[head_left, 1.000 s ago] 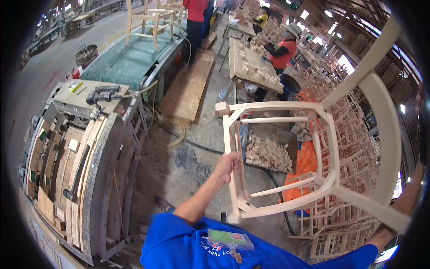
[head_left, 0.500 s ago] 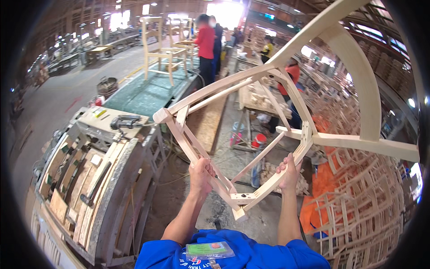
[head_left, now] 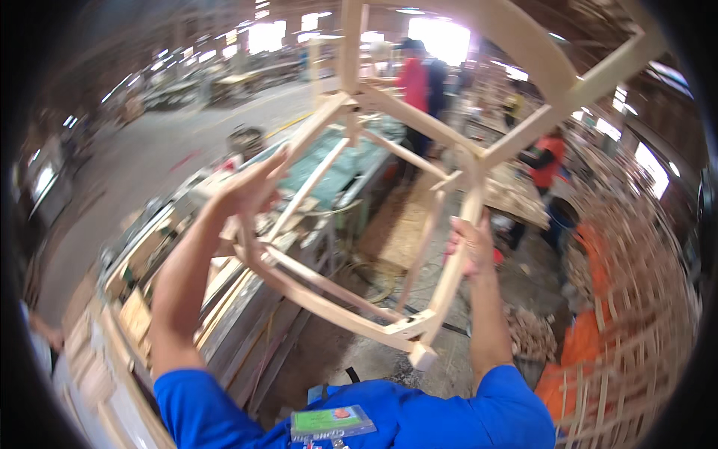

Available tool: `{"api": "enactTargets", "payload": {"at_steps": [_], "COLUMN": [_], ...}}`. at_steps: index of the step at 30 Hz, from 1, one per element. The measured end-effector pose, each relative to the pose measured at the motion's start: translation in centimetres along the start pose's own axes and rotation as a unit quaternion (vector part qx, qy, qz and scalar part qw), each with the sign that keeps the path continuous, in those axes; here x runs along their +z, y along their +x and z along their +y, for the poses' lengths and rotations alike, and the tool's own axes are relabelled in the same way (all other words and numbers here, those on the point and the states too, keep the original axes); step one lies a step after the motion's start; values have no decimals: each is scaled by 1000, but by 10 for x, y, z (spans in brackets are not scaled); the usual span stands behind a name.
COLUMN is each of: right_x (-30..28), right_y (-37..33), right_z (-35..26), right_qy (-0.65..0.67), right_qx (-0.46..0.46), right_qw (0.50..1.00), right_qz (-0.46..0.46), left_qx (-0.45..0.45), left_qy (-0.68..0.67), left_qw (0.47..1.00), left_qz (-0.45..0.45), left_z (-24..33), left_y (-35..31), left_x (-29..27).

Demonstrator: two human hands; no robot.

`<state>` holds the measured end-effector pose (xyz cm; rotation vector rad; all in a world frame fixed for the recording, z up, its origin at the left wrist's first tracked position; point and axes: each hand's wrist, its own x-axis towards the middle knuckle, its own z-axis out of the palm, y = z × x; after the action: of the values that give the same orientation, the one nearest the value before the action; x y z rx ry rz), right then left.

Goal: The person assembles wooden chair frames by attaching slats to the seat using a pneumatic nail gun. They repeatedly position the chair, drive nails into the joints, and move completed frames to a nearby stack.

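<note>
A bare wooden chair frame (head_left: 318, 303), pale and unpainted, is held up in the air before me, tilted. Its back posts and curved top rail reach past the upper right. My right hand (head_left: 471, 248) is wrapped round the right-hand bar of the frame. My left hand (head_left: 250, 185) is at the left bar, with its fingers stretched out along the wood and not closed round it. Blur hides exactly where the left palm touches. At the lowest corner of the frame, a corner block (head_left: 410, 326) joins two rails.
To the left stands a workbench (head_left: 134, 318) with wooden pieces. Beyond it is a green-topped table (head_left: 318, 161). A person in red (head_left: 411, 82) stands at the back, another in orange (head_left: 548, 159) to the right. Stacked wooden frames (head_left: 621, 352) and an orange sheet (head_left: 572, 348) fill the right.
The chair frame has turned and swung in my hands. My left hand has let go its grip, moved up and left, and straightened its fingers. The right hand still grips; the view has shifted left.
</note>
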<state>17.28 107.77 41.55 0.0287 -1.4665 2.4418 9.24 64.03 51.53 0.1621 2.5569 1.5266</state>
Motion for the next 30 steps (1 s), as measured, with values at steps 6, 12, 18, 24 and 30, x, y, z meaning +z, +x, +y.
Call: {"api": "enactTargets", "payload": {"at_steps": [6, 12, 18, 24, 30], "right_x": [60, 167, 306, 470, 622], "right_y": [48, 115, 184, 218, 242], "right_z": [16, 19, 72, 174, 280], "right_qy": [-139, -99, -90, -73, -56], "right_qx": [8, 50, 53, 90, 113], "right_qw": [989, 973, 945, 901, 840], "right_qz": [-42, -202, -309, -418, -527], "left_qx": [7, -33, -29, -41, -93], "left_qy": [-124, -182, -214, -228, -271], "left_qw": [989, 963, 922, 854, 754], "left_qz": [74, 197, 322, 465, 591], "left_z": [-80, -102, -143, -210, -265], "left_y": [-7, -55, -81, -105, -124], "left_x": [-45, -103, -170, -238, -283]}}
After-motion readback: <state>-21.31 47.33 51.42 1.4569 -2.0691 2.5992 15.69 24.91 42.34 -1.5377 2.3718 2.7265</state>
